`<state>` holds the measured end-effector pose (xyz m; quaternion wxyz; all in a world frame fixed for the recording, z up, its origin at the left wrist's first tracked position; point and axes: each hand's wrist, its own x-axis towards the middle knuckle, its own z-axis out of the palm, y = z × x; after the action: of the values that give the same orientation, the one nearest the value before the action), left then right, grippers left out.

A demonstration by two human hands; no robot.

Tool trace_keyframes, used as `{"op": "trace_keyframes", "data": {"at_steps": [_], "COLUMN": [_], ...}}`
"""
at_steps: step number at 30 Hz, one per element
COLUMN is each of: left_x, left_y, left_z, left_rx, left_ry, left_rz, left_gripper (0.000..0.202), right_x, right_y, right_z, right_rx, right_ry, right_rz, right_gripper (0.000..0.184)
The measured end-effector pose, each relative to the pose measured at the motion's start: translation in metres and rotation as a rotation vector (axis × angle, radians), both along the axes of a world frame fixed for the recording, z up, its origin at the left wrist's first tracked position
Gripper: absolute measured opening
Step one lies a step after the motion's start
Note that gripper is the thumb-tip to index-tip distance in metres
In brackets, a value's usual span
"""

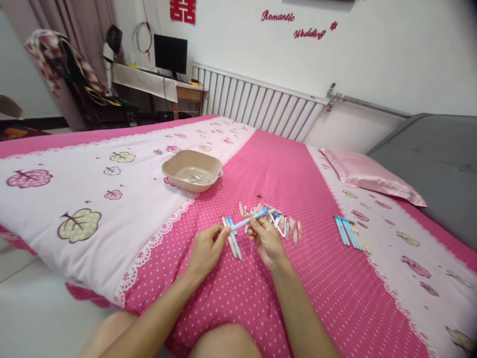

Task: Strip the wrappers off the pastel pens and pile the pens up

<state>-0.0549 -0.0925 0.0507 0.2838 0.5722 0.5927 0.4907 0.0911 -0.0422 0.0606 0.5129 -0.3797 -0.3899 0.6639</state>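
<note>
Pen [241,225]: held at two spots, likely for steadiness
Left hand [209,246]: pinching one end
Right hand [267,241]: pinching near blue part
Parts [295,235]: heaped close, presumably for reach

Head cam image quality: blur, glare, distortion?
Head view: wide-angle stretch toward the edges, dark top-right corner; light soft, mild sheen on the pink pillow; held pen slightly soft, loose pen parts smeared together, hard to count.

Small pieces [291,226], perhaps caps, partly hidden, headboard [436,161] cropped
</note>
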Motion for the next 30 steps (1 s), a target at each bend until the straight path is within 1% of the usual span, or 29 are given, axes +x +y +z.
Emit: {"op": "trace_keyframes", "data": {"at_steps": [2, 4, 6, 7, 10, 13, 15, 16, 18, 19, 21, 22, 24, 25, 27, 30], "left_x": [0.000, -0.001, -0.003, -0.004, -0.006, -0.004, -0.003, -0.002, -0.003, -0.003, -0.004, -0.005, -0.006, -0.006, -0.006, -0.006], "left_y": [0.000, 0.002, 0.003, 0.003, 0.004, 0.002, 0.002, 0.001, 0.001, 0.001, 0.002, 0.002, 0.003, 0.004, 0.005, 0.006], "left_z": [0.000, -0.002, -0.004, -0.006, -0.007, -0.005, -0.004, -0.003, -0.003, -0.003, -0.005, -0.006, -0.009, -0.010, -0.011, -0.012], "left_rx": [-0.107, -0.210, -0.260, -0.262, -0.250, -0.253, -0.264, -0.272, -0.287, -0.292, -0.292, -0.289, -0.278, -0.269, -0.249, -0.227], "left_ry": [-0.102, -0.258, -0.373, -0.394, -0.385, -0.347, -0.318, -0.304, -0.286, -0.282, -0.277, -0.276, -0.275, -0.276, -0.286, -0.310], "left_rz": [-0.016, -0.024, -0.015, -0.011, -0.023, -0.034, -0.042, -0.048, -0.057, -0.056, -0.038, -0.021, 0.015, 0.027, 0.039, 0.034], "left_gripper": [0.047, 0.052, 0.053, 0.052, 0.051, 0.051, 0.052, 0.052, 0.052, 0.051, 0.050, 0.050, 0.048, 0.048, 0.046, 0.044], "right_x": [0.001, 0.004, 0.008, 0.010, 0.014, 0.011, 0.010, 0.010, 0.016, 0.022, 0.037, 0.045, 0.058, 0.062, 0.065, 0.063], "right_y": [0.000, 0.002, 0.004, 0.005, 0.007, 0.004, 0.002, 0.002, 0.005, 0.008, 0.016, 0.021, 0.031, 0.035, 0.041, 0.044], "right_z": [0.001, 0.001, 0.002, 0.002, 0.003, 0.004, 0.005, 0.006, 0.007, 0.008, 0.007, 0.006, 0.000, -0.005, -0.015, -0.027], "right_rx": [-0.003, -0.009, -0.014, -0.015, -0.042, -0.107, -0.118, -0.110, -0.080, -0.062, -0.011, 0.025, 0.090, 0.105, 0.085, 0.015], "right_ry": [0.013, 0.039, 0.080, 0.108, 0.197, 0.222, 0.195, 0.182, 0.175, 0.178, 0.182, 0.174, 0.152, 0.129, 0.042, -0.156], "right_rz": [-0.004, -0.014, -0.029, -0.039, -0.062, 0.001, 0.047, 0.044, -0.005, -0.053, -0.192, -0.296, -0.470, -0.521, -0.534, -0.472], "right_gripper": [0.031, 0.029, 0.027, 0.026, 0.022, 0.023, 0.026, 0.026, 0.026, 0.025, 0.023, 0.023, 0.026, 0.028, 0.032, 0.040]}}
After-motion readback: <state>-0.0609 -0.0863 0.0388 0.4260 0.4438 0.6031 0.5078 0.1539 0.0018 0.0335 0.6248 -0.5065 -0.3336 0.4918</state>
